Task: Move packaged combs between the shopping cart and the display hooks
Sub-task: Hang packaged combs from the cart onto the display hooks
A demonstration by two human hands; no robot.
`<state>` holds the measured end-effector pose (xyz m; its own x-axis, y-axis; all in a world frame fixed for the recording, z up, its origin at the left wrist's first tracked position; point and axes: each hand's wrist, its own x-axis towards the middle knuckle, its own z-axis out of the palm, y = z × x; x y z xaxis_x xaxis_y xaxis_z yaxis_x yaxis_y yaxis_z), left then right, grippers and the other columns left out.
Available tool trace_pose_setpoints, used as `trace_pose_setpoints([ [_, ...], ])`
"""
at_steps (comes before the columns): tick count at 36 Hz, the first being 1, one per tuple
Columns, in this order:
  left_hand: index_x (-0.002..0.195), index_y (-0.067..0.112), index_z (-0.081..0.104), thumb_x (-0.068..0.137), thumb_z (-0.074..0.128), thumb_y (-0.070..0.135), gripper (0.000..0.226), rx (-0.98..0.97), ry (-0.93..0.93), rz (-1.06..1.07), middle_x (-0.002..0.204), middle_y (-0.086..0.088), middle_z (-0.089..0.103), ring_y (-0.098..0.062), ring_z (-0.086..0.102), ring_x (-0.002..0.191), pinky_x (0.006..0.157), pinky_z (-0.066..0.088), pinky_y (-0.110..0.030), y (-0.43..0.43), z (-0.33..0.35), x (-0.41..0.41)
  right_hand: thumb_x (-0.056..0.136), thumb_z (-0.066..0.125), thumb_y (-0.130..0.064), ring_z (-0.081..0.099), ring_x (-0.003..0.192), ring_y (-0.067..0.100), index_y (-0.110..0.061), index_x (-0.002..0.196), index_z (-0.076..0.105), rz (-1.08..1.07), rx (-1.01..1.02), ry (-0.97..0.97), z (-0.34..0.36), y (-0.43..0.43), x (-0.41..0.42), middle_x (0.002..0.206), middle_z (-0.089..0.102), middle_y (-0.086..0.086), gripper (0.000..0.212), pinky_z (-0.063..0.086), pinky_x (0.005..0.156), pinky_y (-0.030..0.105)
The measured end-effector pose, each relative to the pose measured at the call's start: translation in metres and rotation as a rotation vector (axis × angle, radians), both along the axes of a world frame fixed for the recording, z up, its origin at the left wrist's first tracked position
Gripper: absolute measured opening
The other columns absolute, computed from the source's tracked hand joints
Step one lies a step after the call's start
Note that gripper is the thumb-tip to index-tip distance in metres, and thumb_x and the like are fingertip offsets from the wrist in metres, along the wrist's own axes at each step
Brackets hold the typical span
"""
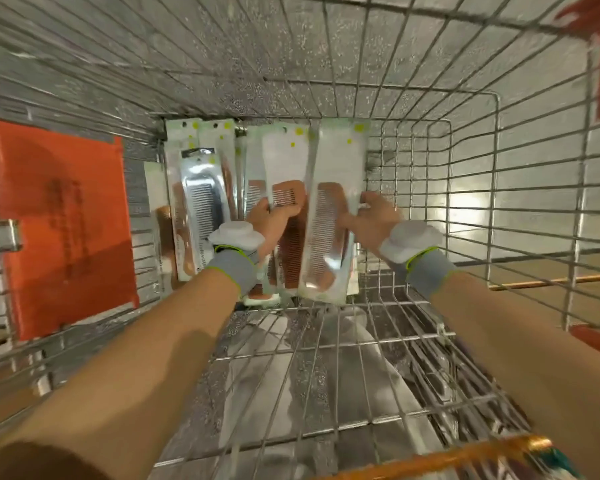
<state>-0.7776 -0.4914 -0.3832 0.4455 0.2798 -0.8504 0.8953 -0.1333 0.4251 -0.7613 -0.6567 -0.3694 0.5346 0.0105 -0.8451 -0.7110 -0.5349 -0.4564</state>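
Both arms reach down into a wire shopping cart [471,209]. Several packaged combs lie in a pile on its floor at the far end. My left hand [269,223] grips a clear pack with a brown comb [284,168], lifted a little above the pile. My right hand [369,220] holds another brown comb pack [329,230] by its right edge, thumb on the front. A pack with a black comb [203,202] lies to the left in the pile. Both wrists wear grey bands with white devices. No display hooks are in sight.
An orange plastic panel [63,226] hangs on the cart's left wall. The orange cart handle [447,459] runs along the bottom edge. The folded wire child-seat flap [326,358] lies under my forearms. Grey speckled floor shows through the mesh.
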Motion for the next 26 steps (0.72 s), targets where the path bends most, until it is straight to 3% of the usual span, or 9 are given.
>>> trace_pose_setpoints([
  [3, 0.095, 0.019, 0.068, 0.065, 0.066, 0.046, 0.041, -0.042, -0.003, 0.010, 0.110, -0.012, 0.069, -0.031, 0.063, 0.106, 0.099, 0.047, -0.045, 0.003, -0.002, 0.002, 0.087, 0.061, -0.032, 0.061, 0.075, 0.017, -0.021, 0.102, 0.050, 0.055, 0.024, -0.008, 0.004, 0.014, -0.001, 0.085, 0.065, -0.003, 0.021, 0.046, 0.060, 0.020],
  [5, 0.105, 0.017, 0.068, 0.051, 0.066, 0.059, 0.069, -0.124, 0.000, 0.071, 0.114, -0.011, 0.069, -0.032, 0.063, 0.108, 0.101, 0.045, -0.049, 0.007, -0.012, -0.001, 0.087, 0.062, -0.038, 0.064, 0.081, 0.021, -0.019, 0.108, 0.058, 0.081, 0.023, -0.022, 0.005, 0.022, -0.001, 0.087, 0.067, -0.002, 0.029, 0.050, 0.064, 0.025],
  [7, 0.122, 0.015, 0.063, 0.049, 0.070, 0.064, 0.088, -0.193, 0.007, 0.099, 0.120, -0.008, 0.067, -0.031, 0.062, 0.113, 0.104, 0.043, -0.049, 0.012, -0.014, -0.004, 0.084, 0.065, -0.034, 0.065, 0.088, 0.024, -0.021, 0.110, 0.062, 0.106, 0.048, -0.032, 0.007, 0.028, -0.001, 0.093, 0.068, 0.000, 0.030, 0.054, 0.077, 0.034],
  [11, 0.120, 0.015, 0.064, 0.073, 0.073, 0.045, 0.056, -0.229, -0.002, 0.086, 0.113, -0.007, 0.070, -0.026, 0.066, 0.106, 0.102, 0.047, -0.046, 0.016, 0.001, -0.005, 0.079, 0.072, -0.024, 0.063, 0.085, 0.024, -0.017, 0.111, 0.065, 0.187, 0.097, 0.014, 0.004, 0.031, -0.004, 0.095, 0.069, 0.004, 0.034, 0.053, 0.082, 0.034],
  [15, 0.115, 0.011, 0.064, 0.084, 0.070, 0.031, 0.037, -0.191, -0.014, 0.083, 0.115, -0.009, 0.069, -0.027, 0.064, 0.110, 0.104, 0.045, -0.043, 0.020, -0.005, -0.009, 0.087, 0.062, -0.012, 0.059, 0.089, 0.018, -0.010, 0.131, 0.052, 0.192, 0.014, 0.108, -0.011, 0.022, 0.003, 0.118, 0.062, 0.007, 0.045, 0.048, 0.070, 0.010],
  [17, 0.115, 0.012, 0.063, 0.090, 0.066, 0.028, 0.030, -0.153, -0.011, 0.074, 0.117, -0.011, 0.068, -0.029, 0.062, 0.111, 0.104, 0.045, -0.044, 0.022, -0.009, -0.012, 0.089, 0.060, -0.013, 0.058, 0.102, 0.025, -0.006, 0.131, 0.050, 0.172, -0.127, 0.089, -0.019, 0.011, 0.002, 0.128, 0.056, 0.013, 0.044, 0.047, 0.082, 0.018],
  [20, 0.119, 0.014, 0.062, 0.076, 0.070, 0.043, 0.052, -0.117, -0.016, 0.090, 0.121, -0.010, 0.066, -0.029, 0.060, 0.114, 0.105, 0.043, -0.046, 0.027, -0.016, -0.017, 0.093, 0.055, -0.021, 0.045, 0.126, 0.032, 0.000, 0.135, 0.043, 0.270, -0.243, 0.129, -0.023, 0.005, -0.002, 0.133, 0.050, 0.016, 0.048, 0.035, 0.100, 0.031],
  [22, 0.118, 0.012, 0.063, 0.066, 0.067, 0.048, 0.064, -0.114, -0.009, 0.095, 0.120, -0.011, 0.066, -0.030, 0.061, 0.112, 0.105, 0.044, -0.047, 0.032, -0.024, -0.020, 0.097, 0.048, -0.015, 0.039, 0.130, 0.032, 0.004, 0.137, 0.036, 0.341, -0.220, 0.192, -0.024, 0.008, -0.002, 0.128, 0.048, 0.014, 0.046, 0.028, 0.095, 0.024],
  [26, 0.117, 0.014, 0.064, 0.062, 0.064, 0.054, 0.068, -0.101, -0.013, 0.070, 0.116, -0.008, 0.068, -0.028, 0.063, 0.108, 0.103, 0.045, -0.045, 0.035, -0.028, -0.022, 0.098, 0.043, -0.007, 0.032, 0.136, 0.031, 0.004, 0.140, 0.032, 0.452, -0.246, 0.173, -0.010, 0.024, 0.000, 0.147, 0.035, 0.019, 0.045, 0.019, 0.093, 0.024],
])
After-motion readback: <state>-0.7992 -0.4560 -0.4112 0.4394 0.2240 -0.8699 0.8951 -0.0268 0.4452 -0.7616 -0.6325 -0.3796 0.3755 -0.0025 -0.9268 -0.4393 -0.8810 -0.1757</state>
